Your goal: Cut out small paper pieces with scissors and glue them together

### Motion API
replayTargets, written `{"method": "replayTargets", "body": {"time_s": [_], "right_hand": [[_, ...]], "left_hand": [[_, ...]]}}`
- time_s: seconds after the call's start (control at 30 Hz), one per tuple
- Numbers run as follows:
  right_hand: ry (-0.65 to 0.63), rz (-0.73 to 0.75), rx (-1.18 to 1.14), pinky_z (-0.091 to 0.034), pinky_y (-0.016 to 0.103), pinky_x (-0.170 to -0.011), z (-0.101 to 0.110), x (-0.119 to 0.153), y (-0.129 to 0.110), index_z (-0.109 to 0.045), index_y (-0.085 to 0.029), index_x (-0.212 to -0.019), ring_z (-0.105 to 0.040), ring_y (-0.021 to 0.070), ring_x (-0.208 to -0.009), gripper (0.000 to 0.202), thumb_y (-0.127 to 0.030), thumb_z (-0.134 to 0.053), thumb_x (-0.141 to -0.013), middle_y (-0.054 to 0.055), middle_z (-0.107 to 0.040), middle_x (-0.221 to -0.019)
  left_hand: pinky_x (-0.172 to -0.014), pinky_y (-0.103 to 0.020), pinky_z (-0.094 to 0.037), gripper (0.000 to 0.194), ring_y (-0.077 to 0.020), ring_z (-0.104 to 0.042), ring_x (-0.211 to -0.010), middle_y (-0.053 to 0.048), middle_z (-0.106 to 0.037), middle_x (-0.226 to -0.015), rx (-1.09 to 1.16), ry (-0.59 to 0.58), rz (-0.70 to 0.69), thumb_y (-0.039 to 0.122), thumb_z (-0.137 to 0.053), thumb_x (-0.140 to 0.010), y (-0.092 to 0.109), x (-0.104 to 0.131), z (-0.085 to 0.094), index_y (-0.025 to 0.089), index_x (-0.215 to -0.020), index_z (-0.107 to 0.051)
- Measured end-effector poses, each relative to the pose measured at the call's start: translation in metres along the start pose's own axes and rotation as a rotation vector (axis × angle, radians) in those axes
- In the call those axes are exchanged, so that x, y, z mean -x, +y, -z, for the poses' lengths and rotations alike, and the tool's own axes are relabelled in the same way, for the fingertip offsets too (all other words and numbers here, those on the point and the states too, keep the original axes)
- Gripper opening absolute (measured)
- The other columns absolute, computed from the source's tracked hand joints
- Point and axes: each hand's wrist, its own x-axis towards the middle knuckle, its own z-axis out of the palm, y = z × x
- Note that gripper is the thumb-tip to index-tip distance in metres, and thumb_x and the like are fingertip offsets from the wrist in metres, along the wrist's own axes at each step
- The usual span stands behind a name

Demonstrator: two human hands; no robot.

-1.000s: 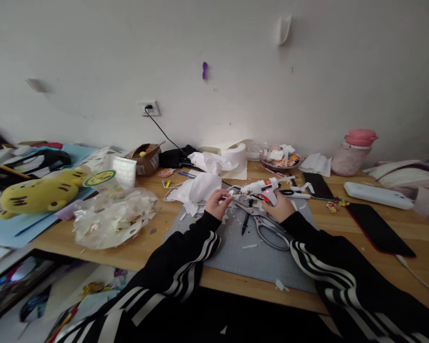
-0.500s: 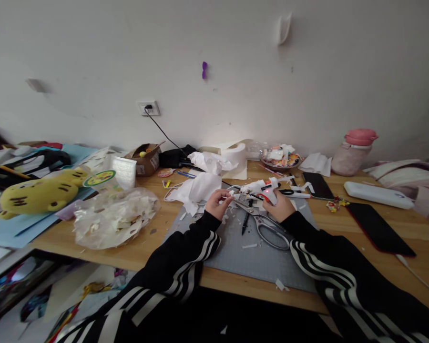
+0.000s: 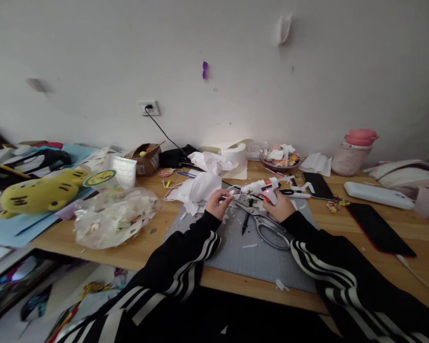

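My right hand (image 3: 280,206) is wrapped round the handle of a white glue gun (image 3: 266,186), whose red light is lit. The gun's tip points left, toward my left hand (image 3: 219,204). That hand is closed in a pinch on a small white piece (image 3: 232,193), too small to make out well. Below the gun lies a pair of scissors (image 3: 271,233) with grey handles, on a grey cutting mat (image 3: 229,257). A black pen (image 3: 245,224) and scattered white paper scraps (image 3: 250,246) lie on the mat.
At left are a clear plastic bag (image 3: 114,219) of scraps and a yellow plush toy (image 3: 39,195). Crumpled white paper (image 3: 196,188) and a paper roll (image 3: 234,155) stand behind my hands. Two phones (image 3: 318,186), a white power bank (image 3: 377,194) and a pink-lidded bottle (image 3: 353,152) are at right.
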Motion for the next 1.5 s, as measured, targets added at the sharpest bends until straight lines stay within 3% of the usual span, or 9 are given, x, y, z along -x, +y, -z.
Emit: {"method": "replayTargets", "body": {"time_s": [0.47,0.67,0.83,1.03,1.13,1.2,1.3,1.4,1.5], "right_hand": [[0.014,-0.015,-0.042,-0.042,0.026,-0.058,0.001,0.001,-0.002,-0.054,-0.021,-0.077,-0.054,0.0155,-0.057,0.015,-0.032,-0.053,-0.067,-0.001,-0.056,-0.059],[0.034,-0.132,-0.2,-0.044,0.026,-0.057,0.006,-0.005,-0.002,-0.053,-0.022,-0.073,-0.054,0.0145,-0.054,0.02,-0.034,-0.064,-0.061,-0.003,-0.056,-0.055],[-0.202,-0.365,-0.459,-0.036,0.024,-0.038,0.014,-0.021,0.01,-0.047,-0.022,-0.07,-0.042,0.0104,-0.035,0.032,-0.048,-0.065,-0.066,-0.008,-0.045,-0.04],[-0.254,-0.491,-0.291,-0.044,0.026,-0.044,0.017,-0.034,0.03,-0.051,-0.02,-0.061,-0.051,0.0135,-0.038,0.026,-0.039,-0.062,-0.073,-0.002,-0.052,-0.038],[-0.23,-0.48,-0.188,-0.049,0.03,-0.057,0.019,-0.035,0.033,-0.055,-0.018,-0.063,-0.059,0.0181,-0.053,0.022,-0.036,-0.061,-0.074,0.002,-0.057,-0.046],[-0.122,-0.341,-0.066,-0.049,0.034,-0.071,0.021,-0.032,0.03,-0.058,-0.017,-0.069,-0.063,0.0231,-0.072,0.017,-0.034,-0.062,-0.073,0.007,-0.064,-0.062],[0.073,0.214,0.161,-0.045,0.038,-0.084,0.021,-0.019,0.017,-0.063,-0.016,-0.079,-0.059,0.0261,-0.092,0.015,-0.03,-0.059,-0.076,0.013,-0.066,-0.089],[-0.172,0.691,0.157,-0.045,0.031,-0.076,0.014,0.002,0.003,-0.064,-0.018,-0.076,-0.059,0.0188,-0.08,0.022,-0.031,-0.048,-0.085,0.009,-0.065,-0.08],[-0.496,0.907,0.182,-0.043,0.029,-0.07,0.003,0.021,-0.007,-0.066,-0.017,-0.081,-0.058,0.0166,-0.075,0.024,-0.036,-0.052,-0.085,0.007,-0.066,-0.08]], "left_hand": [[-0.074,-0.029,-0.047,0.032,-0.0184,-0.06,-0.086,-0.009,-0.066,-0.091,0.116,-0.005,0.062,0.047,-0.069,-0.066,-0.002,0.001,-0.001,0.016,-0.069,-0.06],[-0.074,-0.028,-0.046,0.033,-0.0173,-0.06,-0.084,-0.009,-0.067,-0.094,0.165,-0.001,0.122,0.046,-0.07,-0.064,-0.001,0.001,-0.001,0.016,-0.07,-0.059],[-0.075,-0.029,-0.046,0.031,-0.0177,-0.06,-0.086,-0.009,-0.067,-0.096,0.157,-0.008,0.112,0.045,-0.068,-0.067,-0.003,0.002,0.0,0.016,-0.072,-0.059],[-0.076,-0.029,-0.046,0.03,-0.0187,-0.059,-0.09,-0.01,-0.067,-0.096,0.114,-0.068,0.025,0.045,-0.066,-0.07,0.003,0.006,-0.002,0.017,-0.07,-0.059],[-0.075,-0.029,-0.046,0.03,-0.0185,-0.06,-0.087,-0.009,-0.067,-0.093,0.101,-0.084,0.014,0.046,-0.067,-0.069,0.007,0.006,-0.003,0.017,-0.068,-0.058],[-0.076,-0.03,-0.046,0.031,-0.0188,-0.059,-0.087,-0.009,-0.067,-0.092,0.11,-0.078,0.026,0.046,-0.067,-0.068,0.008,0.006,-0.004,0.017,-0.067,-0.058],[-0.077,-0.03,-0.045,0.033,-0.0194,-0.059,-0.09,-0.008,-0.066,-0.091,0.125,-0.065,0.058,0.049,-0.067,-0.067,0.007,0.005,-0.004,0.018,-0.067,-0.057],[-0.078,-0.031,-0.045,0.035,-0.0197,-0.058,-0.09,-0.008,-0.066,-0.091,0.15,-0.064,0.086,0.051,-0.068,-0.065,0.008,0.005,-0.004,0.018,-0.067,-0.056],[-0.08,-0.032,-0.045,0.035,-0.0202,-0.059,-0.09,-0.008,-0.066,-0.091,0.191,-0.067,0.093,0.051,-0.069,-0.064,0.009,0.006,-0.004,0.019,-0.067,-0.055]]}}
